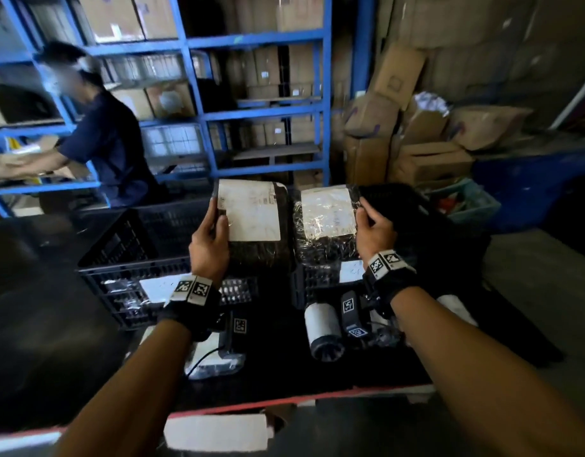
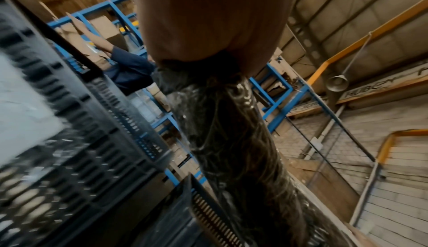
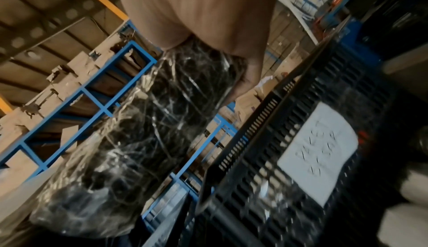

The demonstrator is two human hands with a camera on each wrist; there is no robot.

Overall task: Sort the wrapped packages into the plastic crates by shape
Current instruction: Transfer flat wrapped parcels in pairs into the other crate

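My left hand [image 1: 209,240] grips a flat dark wrapped package [image 1: 255,222] with a white label by its left edge, held up above the left black crate [image 1: 129,258]. In the left wrist view that package [image 2: 231,141] runs down from my palm. My right hand [image 1: 372,230] pinches the right edge of a second dark, plastic-wrapped package [image 1: 327,222] with a white label, over the right black crate [image 1: 317,278]. The right wrist view shows this crinkled package [image 3: 143,132] beside the crate [image 3: 289,141], which bears a paper note.
A white-and-black cylindrical package [image 1: 322,328] and a clear bag [image 1: 215,357] lie on the dark table near me. The table's red front edge [image 1: 284,402] is close. Another person [image 1: 109,140] works at blue shelving [image 1: 198,94] behind. Cardboard boxes [image 1: 426,140] are stacked at the right.
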